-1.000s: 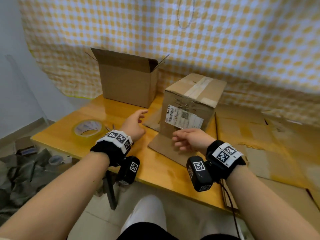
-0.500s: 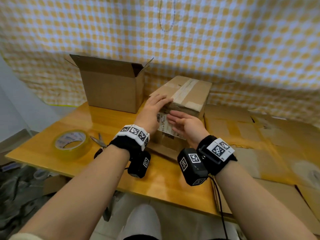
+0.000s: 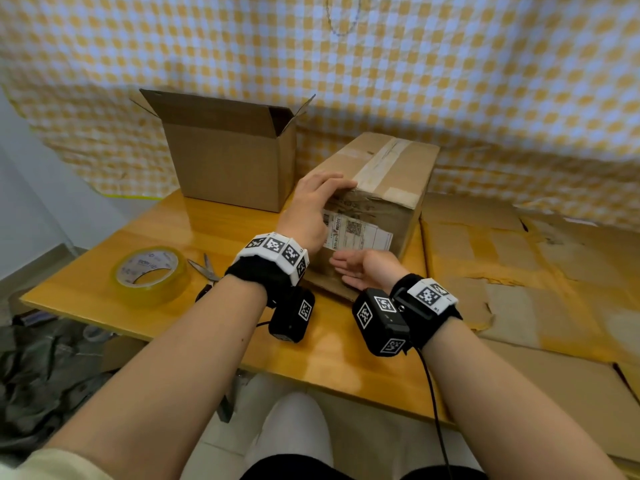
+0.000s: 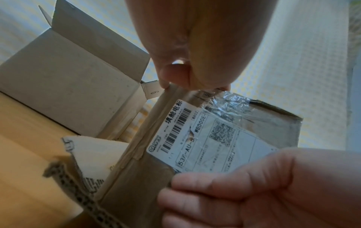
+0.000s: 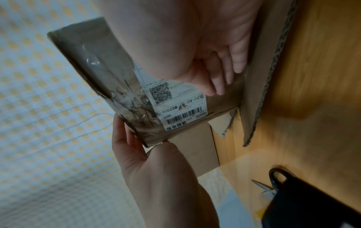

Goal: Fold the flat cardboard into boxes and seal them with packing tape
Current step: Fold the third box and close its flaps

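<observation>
A closed cardboard box (image 3: 388,181) with a taped top seam and a white shipping label (image 3: 360,233) stands mid-table. My left hand (image 3: 311,206) holds its near top-left corner, fingers laid over the top and thumb (image 4: 170,77) against the edge. My right hand (image 3: 360,268) is low at the box's front face, palm turned up, loosely curled fingers (image 5: 220,83) touching the cardboard below the label and holding nothing. A bottom flap (image 5: 259,77) juts out flat on the table under that hand. Crinkled clear tape (image 4: 230,108) covers the front top edge.
An open-topped box (image 3: 228,161) stands behind on the left. A roll of clear packing tape (image 3: 149,271) and scissors (image 3: 204,268) lie on the wooden table (image 3: 104,289) to the left. Flat cardboard sheets (image 3: 519,271) cover the surface on the right. A checked cloth hangs behind.
Both hands came up from the table to the taped box. The left hand settled on its top corner; the right hand then dropped from the upper front to the lower front.
</observation>
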